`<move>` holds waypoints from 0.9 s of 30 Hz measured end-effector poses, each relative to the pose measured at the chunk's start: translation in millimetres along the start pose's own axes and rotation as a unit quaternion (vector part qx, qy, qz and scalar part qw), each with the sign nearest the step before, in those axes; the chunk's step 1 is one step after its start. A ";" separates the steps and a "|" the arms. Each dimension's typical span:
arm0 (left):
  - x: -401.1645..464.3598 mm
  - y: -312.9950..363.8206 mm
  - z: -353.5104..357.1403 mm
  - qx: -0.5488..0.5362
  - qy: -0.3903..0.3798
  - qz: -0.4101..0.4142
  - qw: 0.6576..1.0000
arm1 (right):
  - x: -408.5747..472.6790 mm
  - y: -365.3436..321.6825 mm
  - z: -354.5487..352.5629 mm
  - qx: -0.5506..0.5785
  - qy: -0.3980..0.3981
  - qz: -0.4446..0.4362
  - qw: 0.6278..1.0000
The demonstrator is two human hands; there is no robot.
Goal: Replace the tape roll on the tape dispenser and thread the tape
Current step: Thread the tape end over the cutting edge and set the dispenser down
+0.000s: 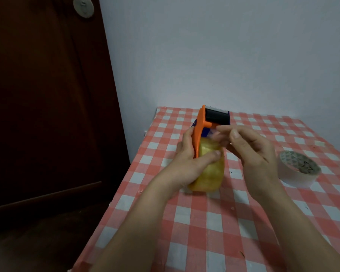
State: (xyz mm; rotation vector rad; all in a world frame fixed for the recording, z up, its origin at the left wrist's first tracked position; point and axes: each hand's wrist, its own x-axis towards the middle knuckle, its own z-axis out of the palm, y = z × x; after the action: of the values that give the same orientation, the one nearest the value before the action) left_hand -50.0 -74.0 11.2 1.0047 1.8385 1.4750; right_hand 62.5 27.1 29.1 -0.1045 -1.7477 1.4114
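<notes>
An orange tape dispenser (pixel 199 126) with a black roller and a toothed blade at its far end is held above the table. A yellowish clear tape roll (pixel 208 173) sits mounted on it. My left hand (pixel 188 160) grips the dispenser's orange side, thumb pressed on the roll. My right hand (pixel 251 150) is just right of the dispenser, its fingertips pinched near the roller, seemingly on the clear tape end, which is blurred.
A white tape roll (pixel 298 169) with a patterned core lies flat on the table at the right. The table carries a red-and-white checked cloth (pixel 204 222). A dark wooden door stands at the left, a pale wall behind.
</notes>
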 end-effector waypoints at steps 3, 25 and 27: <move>0.6 0.2 0.5 -0.004 0.004 -0.005 1.000 | -2.2 -3.9 0.6 -0.037 -0.040 0.005 0.998; -2.0 3.3 5.0 -0.007 -0.026 0.029 0.999 | -1.9 11.2 -4.3 -0.332 0.094 -0.250 0.904; -3.4 3.1 5.3 0.027 -0.041 0.040 0.998 | -1.3 11.2 -5.4 -0.320 0.117 -0.247 0.907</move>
State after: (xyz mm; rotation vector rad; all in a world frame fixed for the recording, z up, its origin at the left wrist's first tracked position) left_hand -43.3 -73.5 13.0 1.1612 1.8069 1.4148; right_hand 62.0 34.4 19.1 -0.1602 -1.8015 0.4133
